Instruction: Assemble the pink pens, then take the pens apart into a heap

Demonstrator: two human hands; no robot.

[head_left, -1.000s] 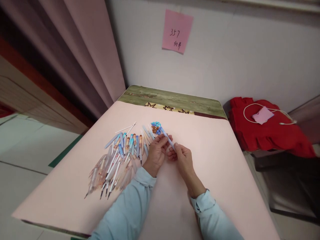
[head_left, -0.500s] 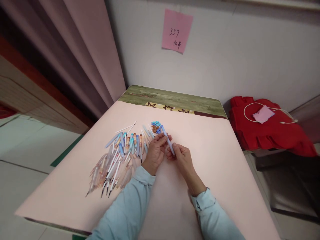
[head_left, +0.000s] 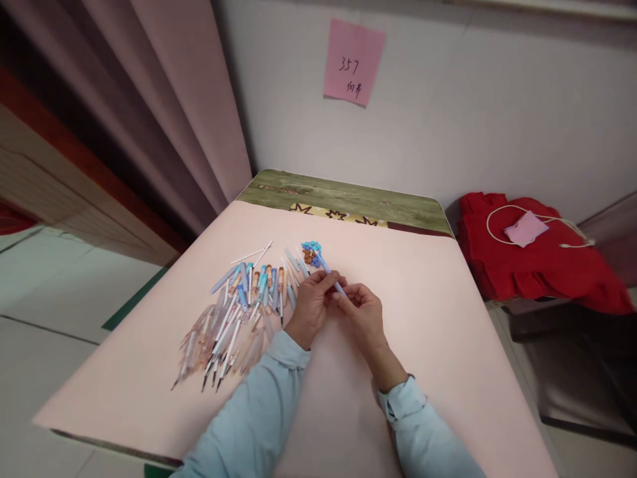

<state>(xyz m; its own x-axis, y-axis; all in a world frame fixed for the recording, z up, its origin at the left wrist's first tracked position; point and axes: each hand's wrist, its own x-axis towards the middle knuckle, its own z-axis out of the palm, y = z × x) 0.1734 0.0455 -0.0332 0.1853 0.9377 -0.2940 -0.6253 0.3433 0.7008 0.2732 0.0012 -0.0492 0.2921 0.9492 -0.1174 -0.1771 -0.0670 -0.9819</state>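
Both of my hands meet over the middle of a pink-covered table (head_left: 438, 318). My left hand (head_left: 311, 305) and my right hand (head_left: 363, 312) pinch the same pale blue pen (head_left: 332, 279), which slants up to the left between their fingertips. Just left of my left hand lies a spread of pens and white refills (head_left: 249, 299), with clear pen sleeves (head_left: 209, 338) fanned out nearer the table's left front. A small heap of blue and brown caps (head_left: 310, 252) sits just beyond the held pen's far end.
The table's far end shows a green patterned top (head_left: 343, 196) against a white wall with a pink note (head_left: 353, 61). A curtain (head_left: 189, 99) hangs at the left. To the right stands a red cloth (head_left: 537, 259) with a white cable and pink paper.
My two hands have drawn closer together on the pen, and its far end has dipped slightly. The pens on the table have not moved.
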